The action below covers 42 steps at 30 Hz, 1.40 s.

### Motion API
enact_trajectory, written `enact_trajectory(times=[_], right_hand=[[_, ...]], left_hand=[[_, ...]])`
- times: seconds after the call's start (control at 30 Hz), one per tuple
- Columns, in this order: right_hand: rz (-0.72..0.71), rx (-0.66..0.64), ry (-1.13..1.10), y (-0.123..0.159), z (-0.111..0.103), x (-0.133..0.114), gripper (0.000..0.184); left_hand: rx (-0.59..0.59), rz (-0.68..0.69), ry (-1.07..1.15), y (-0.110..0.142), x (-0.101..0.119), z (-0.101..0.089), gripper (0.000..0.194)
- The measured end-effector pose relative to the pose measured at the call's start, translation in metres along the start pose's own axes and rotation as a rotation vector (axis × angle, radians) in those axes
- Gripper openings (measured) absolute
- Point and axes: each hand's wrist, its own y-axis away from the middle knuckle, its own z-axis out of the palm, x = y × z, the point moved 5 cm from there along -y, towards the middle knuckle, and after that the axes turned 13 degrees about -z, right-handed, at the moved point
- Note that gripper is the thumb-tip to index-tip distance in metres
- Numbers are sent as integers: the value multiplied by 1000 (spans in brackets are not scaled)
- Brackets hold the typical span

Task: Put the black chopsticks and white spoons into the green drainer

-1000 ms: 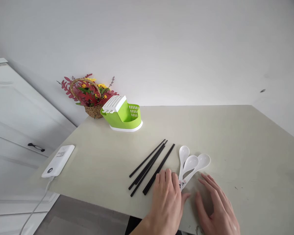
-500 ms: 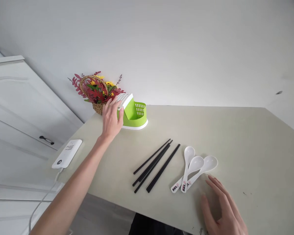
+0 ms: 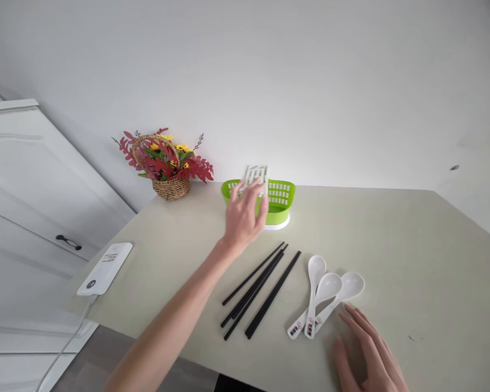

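My left hand (image 3: 244,215) grips the white slotted middle part of a green and white utensil holder (image 3: 278,218) at the back of the table. Its fingers cover part of the slotted top, and the hand hides the holder's front left. At the lower right, my right hand (image 3: 369,354) is open, fingers spread, holding nothing, just beside several white spoons. One spoon (image 3: 317,265) lies across the handles of the others, whose bowls point up and right. Left of them, several black chopsticks (image 3: 273,295) lie slanted on the table, some bunched together.
A wicker basket (image 3: 171,189) of red and yellow artificial flowers stands at the table's back left. A white power bank (image 3: 106,269) with a cable lies near the left edge. White cabinets (image 3: 24,174) stand to the left, and a wall (image 3: 330,98) rises behind.
My left hand has shifted the utensil holder rightward, away from the flower basket. The right hand stays beside the spoons. The camera view has tilted slightly up.
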Motion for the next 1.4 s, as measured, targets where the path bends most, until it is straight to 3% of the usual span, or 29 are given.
enact_trajectory(times=[0.17, 0.33, 0.43, 0.57, 0.7, 0.87, 0.97, 1.07, 1.23, 1.4], right_hand=[[-59, -35, 44, 6, 4, 11, 43], [-106, -37, 79, 8, 7, 15, 42], [-119, -22, 74, 7, 7, 12, 41], [-80, -5, 51, 7, 6, 9, 40], [-45, -4, 9, 8, 5, 10, 40], [-42, 2, -8, 8, 5, 10, 39], [-49, -11, -4, 9, 5, 8, 40], [-43, -27, 7, 10, 5, 7, 40], [1, -37, 1, 12, 2, 9, 40], [19, -26, 14, 14, 0, 11, 42]], left_hand=[[-82, 75, 95, 6, 64, 28, 34], [-150, 97, 136, 20, 111, 39, 40], [-179, 98, 157, 30, 130, 36, 46], [-191, 140, 222, 50, 140, 12, 40], [-216, 60, 324, 80, 116, -19, 30], [-328, -256, 308, 117, 36, -47, 19], [-428, -362, 181, 143, -11, -62, 18], [-482, -430, 107, 173, -42, -81, 22], [-511, -559, 220, 205, -59, -106, 27], [-528, -636, 300, 209, -60, -107, 30]])
